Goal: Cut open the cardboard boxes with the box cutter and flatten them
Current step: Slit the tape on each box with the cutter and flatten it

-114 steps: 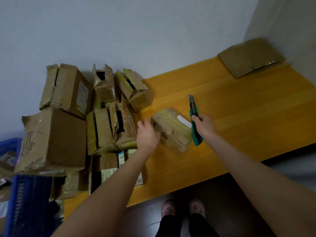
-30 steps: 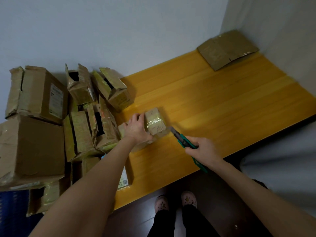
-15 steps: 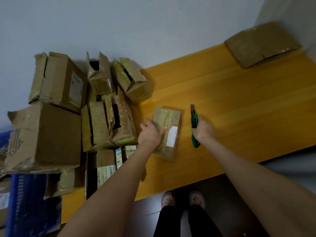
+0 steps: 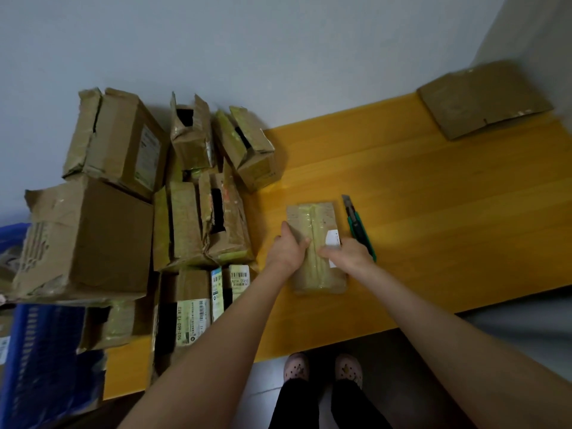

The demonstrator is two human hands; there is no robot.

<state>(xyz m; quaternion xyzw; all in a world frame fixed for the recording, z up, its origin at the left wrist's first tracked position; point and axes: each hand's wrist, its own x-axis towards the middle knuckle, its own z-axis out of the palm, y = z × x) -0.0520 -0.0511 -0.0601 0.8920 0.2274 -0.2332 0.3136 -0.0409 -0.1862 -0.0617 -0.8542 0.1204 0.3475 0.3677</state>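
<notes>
A small taped cardboard box (image 4: 312, 221) with a white label lies flat on the yellow table (image 4: 433, 212), in front of me. My left hand (image 4: 289, 247) rests on its left edge, thumb on top. My right hand (image 4: 351, 255) presses on its right side, over the label. The green box cutter (image 4: 359, 230) lies on the table just right of the box, blade end pointing away from me; neither hand touches it.
Several opened cardboard boxes (image 4: 198, 212) are heaped on the table's left end against the wall. A flattened box (image 4: 483, 100) lies in the far right corner. A blue crate (image 4: 43, 360) stands at the lower left. My feet are below the table's near edge.
My right hand has let go of the box cutter, which now lies on the table, and has moved onto the box. The box now lies straight in front of me under both hands.
</notes>
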